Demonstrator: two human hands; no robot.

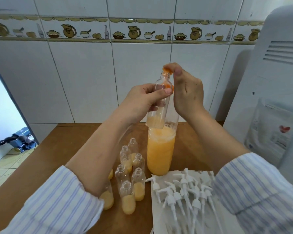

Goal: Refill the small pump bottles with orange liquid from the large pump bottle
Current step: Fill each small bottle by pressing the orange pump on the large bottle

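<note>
My left hand [142,100] grips a small clear bottle [157,114], tilted, its open neck against the orange pump spout [167,71] of the large bottle [160,152]. A little orange liquid lies in the small bottle's bottom. My right hand [186,92] rests on top of the orange pump head, fingers curled over it. The large clear bottle stands on the wooden table behind, mostly full of foamy orange liquid. Several small open bottles [130,183] stand at centre left, each partly filled with orange liquid.
Several white pump heads [184,191] lie on a white paper towel [161,217] at the front right. A white appliance [269,98] stands at the right. The brown wooden table [61,149] meets a tiled wall behind.
</note>
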